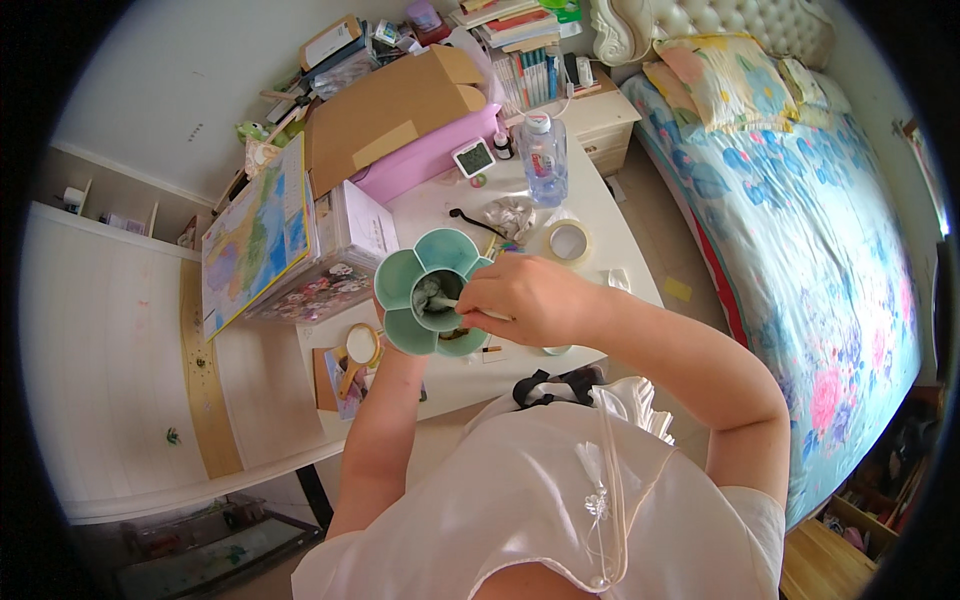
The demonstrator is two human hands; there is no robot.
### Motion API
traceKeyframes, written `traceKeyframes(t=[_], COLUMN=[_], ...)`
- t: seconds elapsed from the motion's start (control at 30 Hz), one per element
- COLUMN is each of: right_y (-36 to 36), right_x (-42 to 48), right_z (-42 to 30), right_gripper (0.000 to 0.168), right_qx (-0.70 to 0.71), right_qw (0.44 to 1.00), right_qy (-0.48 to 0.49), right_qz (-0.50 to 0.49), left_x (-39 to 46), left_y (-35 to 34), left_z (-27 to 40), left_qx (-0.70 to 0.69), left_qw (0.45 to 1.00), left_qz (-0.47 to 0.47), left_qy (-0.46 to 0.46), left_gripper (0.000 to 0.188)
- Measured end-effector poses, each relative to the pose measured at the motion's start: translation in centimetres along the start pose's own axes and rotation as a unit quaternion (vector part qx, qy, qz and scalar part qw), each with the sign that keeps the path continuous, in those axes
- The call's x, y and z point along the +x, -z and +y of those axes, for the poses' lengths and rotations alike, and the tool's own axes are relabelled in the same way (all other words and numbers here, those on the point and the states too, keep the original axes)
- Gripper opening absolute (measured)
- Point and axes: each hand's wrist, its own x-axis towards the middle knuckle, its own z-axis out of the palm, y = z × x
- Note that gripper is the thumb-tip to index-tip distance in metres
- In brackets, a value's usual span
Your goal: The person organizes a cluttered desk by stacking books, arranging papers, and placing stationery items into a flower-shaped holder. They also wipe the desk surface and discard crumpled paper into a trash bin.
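Note:
A pale green flower-shaped organizer [401, 277] with petal compartments is held up above the desk. My left hand [379, 309] grips it from beneath and the left side, mostly hidden behind it. Over its right side, my right hand [517, 296] pinches a thin white stick [448, 302] that reaches into the round middle cup. Inside that cup lies a greyish-white wad [429, 291], perhaps tissue or cotton; the stick's tip touches or overlaps it. A small dark-and-gold item [453, 334] sits in the lower right petal. My right hand covers the right-hand petals.
On the white desk [435, 202] stand a clear plastic bottle [546, 169], a tape roll [568, 241], a digital clock or thermometer [475, 157], a crumpled cloth [511, 216] and a hand mirror [363, 345]. A map [262, 240] leans at left by a cardboard box [390, 105]. A bed [780, 225] stands at right.

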Motion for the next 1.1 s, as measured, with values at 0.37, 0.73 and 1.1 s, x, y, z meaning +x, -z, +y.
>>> traceKeyframes(t=[0.37,0.73,1.1], right_y=[-0.8,-1.8,-1.6], right_x=[2.3,1.1,2.7], right_z=[-0.1,1.2,3.0], right_gripper=[0.011,0.016,0.010], right_qx=[-0.196,0.095,-0.199], right_qw=[0.971,0.977,0.977], right_qy=[-0.047,-0.191,0.031], right_qz=[-0.125,0.002,-0.070], left_x=[-1.5,-1.6,-1.8], left_y=[-2.5,-1.5,-3.5], left_z=[-3.3,-3.2,-4.3], left_qx=[0.169,0.194,0.170], left_qw=[0.984,0.979,0.984], left_qz=[-0.063,-0.068,-0.041], left_qy=[0.007,0.000,0.019], left_gripper=[0.063,0.067,0.065])
